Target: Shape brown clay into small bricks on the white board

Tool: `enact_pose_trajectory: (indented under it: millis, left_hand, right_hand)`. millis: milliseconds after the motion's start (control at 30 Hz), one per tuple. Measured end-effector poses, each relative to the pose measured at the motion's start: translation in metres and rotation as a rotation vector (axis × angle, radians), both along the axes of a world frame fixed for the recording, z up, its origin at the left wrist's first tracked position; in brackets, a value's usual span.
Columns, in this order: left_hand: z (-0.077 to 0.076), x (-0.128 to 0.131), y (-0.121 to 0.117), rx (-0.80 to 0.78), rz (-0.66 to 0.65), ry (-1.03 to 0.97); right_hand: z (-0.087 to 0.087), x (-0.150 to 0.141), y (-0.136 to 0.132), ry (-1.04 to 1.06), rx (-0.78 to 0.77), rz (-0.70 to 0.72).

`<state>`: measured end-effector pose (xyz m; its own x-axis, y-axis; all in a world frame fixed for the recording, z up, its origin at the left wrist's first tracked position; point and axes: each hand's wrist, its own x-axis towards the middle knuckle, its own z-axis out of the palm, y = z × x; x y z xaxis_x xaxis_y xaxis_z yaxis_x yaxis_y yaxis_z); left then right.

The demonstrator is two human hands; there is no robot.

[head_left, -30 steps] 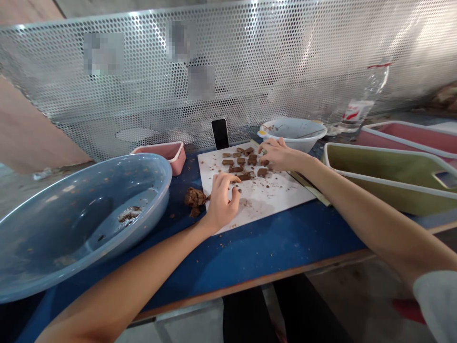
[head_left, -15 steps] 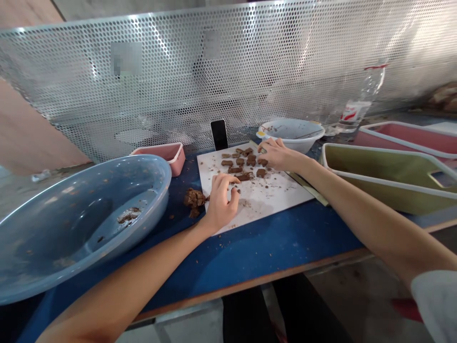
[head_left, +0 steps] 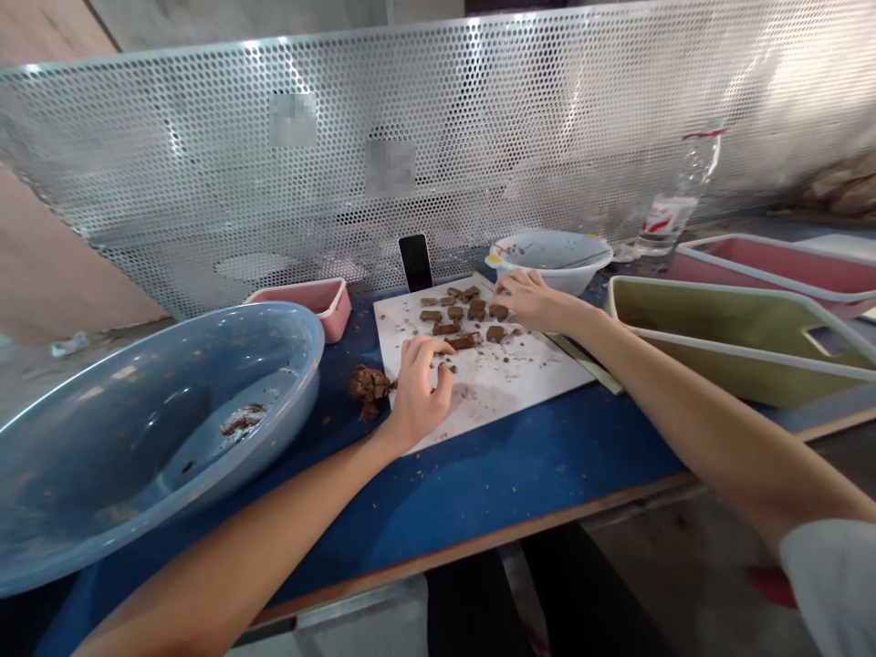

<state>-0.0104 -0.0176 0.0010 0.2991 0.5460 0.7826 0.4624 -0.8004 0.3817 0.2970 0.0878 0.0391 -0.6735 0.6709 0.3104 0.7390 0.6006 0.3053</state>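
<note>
My left hand (head_left: 421, 388) rests at the near left part of a white board (head_left: 503, 388), fingers curved and thumb apart with a gap between them. No object shows in it. Over the board's right side, my right hand (head_left: 530, 299) is bent downward with its fingers apart, beside a small brown clay piece (head_left: 498, 312). Several brown clay-like blocks (head_left: 476, 310) and crumbs lie between the hands. A longer brown piece (head_left: 462, 341) is close to my left fingertips. Left of the board sits a crumbly brown lump (head_left: 370, 383).
A big blue basin (head_left: 287, 438) stands at left, a small pink box (head_left: 337, 310) behind it. A phone (head_left: 415, 262) leans on the perforated metal screen (head_left: 438, 119). Behind the board is a white bowl (head_left: 575, 274); rightward are a green bin (head_left: 712, 360), pink bin (head_left: 773, 269) and bottle (head_left: 674, 205).
The whole view has shifted slightly, so the table things sit a little further left and lower. Both hands keep nearly the same pose over the board.
</note>
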Motion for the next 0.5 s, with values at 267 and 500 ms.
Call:
enact_pose_trajectory:
  millis: [267,500]
  left_hand:
    - [-0.001,0.001,-0.001,-0.016,0.001,-0.004]
    - [-0.002,0.001,0.000,-0.001,0.015,0.012]
  right_hand:
    - [0.009,0.014,-0.001,0.036,-0.109,-0.065]
    - [-0.002,-0.007,-0.001,-0.026,0.024,0.047]
